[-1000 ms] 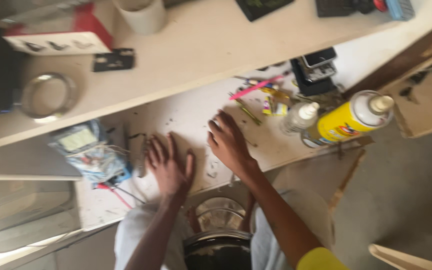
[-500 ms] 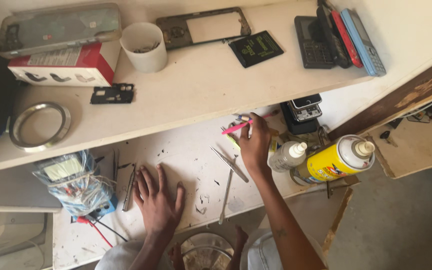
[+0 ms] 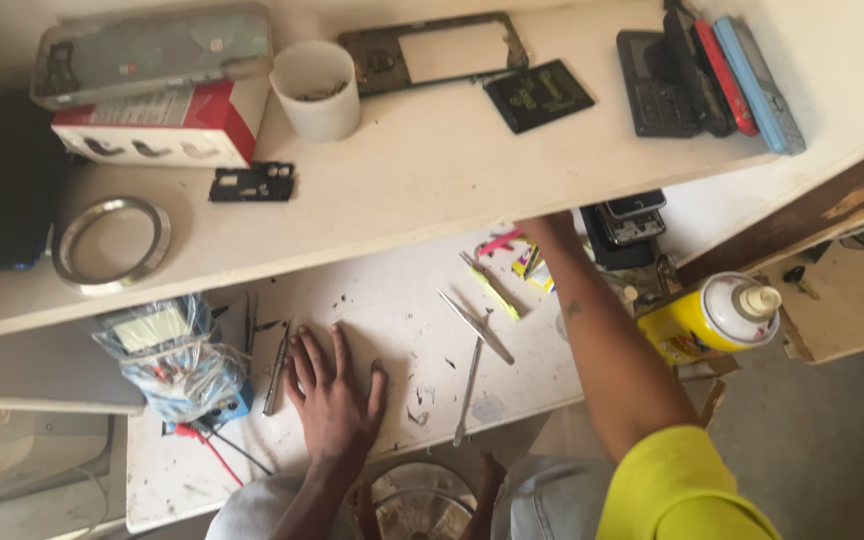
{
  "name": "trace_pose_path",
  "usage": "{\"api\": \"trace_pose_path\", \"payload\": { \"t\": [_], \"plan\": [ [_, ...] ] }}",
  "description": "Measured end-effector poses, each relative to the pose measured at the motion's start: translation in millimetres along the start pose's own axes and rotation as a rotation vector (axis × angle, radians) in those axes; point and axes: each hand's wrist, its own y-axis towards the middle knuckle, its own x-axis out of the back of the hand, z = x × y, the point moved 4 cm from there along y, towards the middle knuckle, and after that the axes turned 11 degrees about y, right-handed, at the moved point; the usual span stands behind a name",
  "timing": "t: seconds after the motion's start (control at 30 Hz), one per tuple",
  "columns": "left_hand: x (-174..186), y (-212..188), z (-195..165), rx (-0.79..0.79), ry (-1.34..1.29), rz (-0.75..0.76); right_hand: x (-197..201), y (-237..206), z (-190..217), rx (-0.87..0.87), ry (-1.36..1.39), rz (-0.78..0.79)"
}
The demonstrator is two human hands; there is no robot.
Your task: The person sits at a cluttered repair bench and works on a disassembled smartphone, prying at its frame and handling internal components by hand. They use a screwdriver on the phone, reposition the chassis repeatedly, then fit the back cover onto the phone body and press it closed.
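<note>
My left hand [image 3: 334, 395] lies flat, palm down, fingers spread, on the white lower bench [image 3: 392, 300], right of a thin metal tool [image 3: 277, 368]. My right hand [image 3: 549, 232] reaches far under the upper shelf [image 3: 422, 170], beside a pink-handled tool [image 3: 499, 242] and small yellow packets [image 3: 532, 268]. Its fingers are hidden by the shelf edge, so its grip is unclear. Tweezers [image 3: 477, 327], a slim metal tool [image 3: 468, 390] and a yellow-green tool [image 3: 490, 286] lie between my hands.
A bagged multimeter [image 3: 172, 360] with red leads sits left. A yellow spray can [image 3: 717, 318] stands right, and dark phones [image 3: 627, 230] sit under the shelf. The shelf holds a white cup [image 3: 317, 90], red-white box [image 3: 157, 125], metal ring [image 3: 110, 243], phone frame [image 3: 432, 48], battery [image 3: 538, 95] and stacked phones [image 3: 712, 75].
My right hand has gone further back under the shelf, past the pink tool. The left hand stays flat on the bench. The view has tilted up and steadied.
</note>
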Motion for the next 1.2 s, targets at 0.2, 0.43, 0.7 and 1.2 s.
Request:
{"api": "trace_pose_path", "payload": {
  "t": [0.2, 0.43, 0.7, 1.2],
  "plan": [
    [0, -1, 2, -0.013, -0.025, -0.021, 17, 18, 8, 0.020, 0.052, 0.016],
    [-1, -2, 3, -0.002, -0.025, 0.004, 3, 17, 4, 0.006, 0.032, 0.015],
    [0, -2, 6, 0.009, -0.004, 0.047, 10, -45, 108, -0.013, 0.548, 0.286],
    [2, -4, 16, 0.051, -0.130, 0.019, -10, -163, 179, -1.090, 2.026, 0.437]
  ]
}}
